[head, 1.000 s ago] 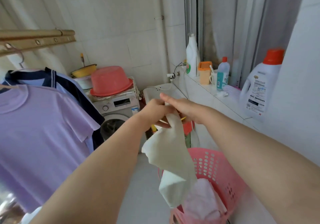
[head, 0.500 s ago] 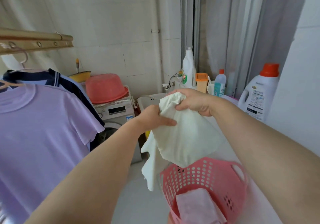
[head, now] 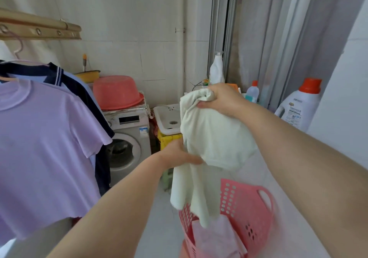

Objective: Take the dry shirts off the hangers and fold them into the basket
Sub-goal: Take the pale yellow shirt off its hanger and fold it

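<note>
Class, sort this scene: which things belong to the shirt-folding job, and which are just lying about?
Job: white shirt, held by left hand and right hand; pink basket; lilac shirt and navy-collared shirt, hanging.
Lying about: washing machine; red basin; detergent jug; sink.

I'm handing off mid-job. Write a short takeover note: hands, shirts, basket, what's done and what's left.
Right hand: grips the bunched top of the white shirt, raised over the pink basket.
Left hand: holds the shirt's side edge lower down.
Done: white shirt is off its hanger; a folded pink garment lies in the basket.
Left: finish folding the white shirt and put it in. Then do the lilac shirt and navy-collared shirt, both hanging on the rack.
</note>
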Tool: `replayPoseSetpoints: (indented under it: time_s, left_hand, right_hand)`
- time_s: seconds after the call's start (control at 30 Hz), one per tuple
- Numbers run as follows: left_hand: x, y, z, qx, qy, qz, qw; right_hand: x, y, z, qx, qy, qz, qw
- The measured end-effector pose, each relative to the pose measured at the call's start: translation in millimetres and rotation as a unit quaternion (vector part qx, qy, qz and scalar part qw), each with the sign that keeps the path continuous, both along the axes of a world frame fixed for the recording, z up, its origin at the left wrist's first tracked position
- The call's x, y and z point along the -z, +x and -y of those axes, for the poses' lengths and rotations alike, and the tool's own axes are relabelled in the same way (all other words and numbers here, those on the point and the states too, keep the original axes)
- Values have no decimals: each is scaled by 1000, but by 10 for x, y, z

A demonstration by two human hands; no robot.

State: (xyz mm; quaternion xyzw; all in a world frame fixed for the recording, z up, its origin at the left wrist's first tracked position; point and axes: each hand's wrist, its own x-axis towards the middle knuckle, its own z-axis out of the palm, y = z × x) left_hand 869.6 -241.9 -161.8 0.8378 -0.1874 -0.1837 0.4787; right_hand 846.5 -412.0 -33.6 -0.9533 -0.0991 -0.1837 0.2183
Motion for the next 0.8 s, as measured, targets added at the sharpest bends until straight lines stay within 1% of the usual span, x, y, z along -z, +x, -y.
replayPoseSetpoints:
  time_s: [0.1,0.2,0.33,0.5,0.63,0.7,0.8]
  left_hand:
    - [152,41,46,-17,59,13,998]
    - [256,99,61,-33,77,30,996]
    - [361,233,123,-77,114,63,988]
    - [481,339,395,-147,104,31,983]
    - [536,415,493,-242,160,80,954]
    - [532,479,377,-281,157,68,944]
    - [435,555,104,-319,98,36,942]
  right_hand:
    - [-125,88,17,0,-47,16,999]
    - [-236,139,92,-6,-66,26,997]
    - [-349,224,227,-27,-41,41,998]
    - [-423,392,378,-34,-21,59,997]
    - [-429,521,580,-38,-8,51,998]
    - [-398,585,787,-24,7,17,1000]
    - [-228,640,1131,6,39,-20,999]
